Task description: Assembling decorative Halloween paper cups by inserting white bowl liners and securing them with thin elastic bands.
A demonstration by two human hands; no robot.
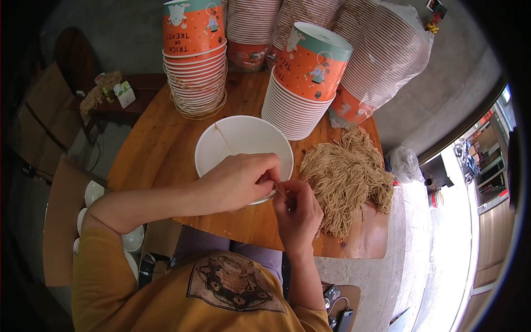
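A white paper bucket (221, 145) stands on the table in front of me, its open mouth tilted up toward me. A thin tan cord (223, 136) runs from a spot near its far rim down across the inside and passes behind my left hand. My left hand (240, 178) reaches over the bucket, thumb and fingers pinched on the cord at the near right rim. Close against it, my right hand (298, 213) pinches the cord too, just outside that rim. The fingers hide most of the cord's end there.
A heap of tan cords (345, 182) lies to the right. Behind the bucket rise an orange and white bucket stack (301, 108) and another stack (194, 77) draped with cords. Plastic-wrapped stacks (381, 52) stand farther back. A cardboard box (58, 221) with white buckets sits at lower left.
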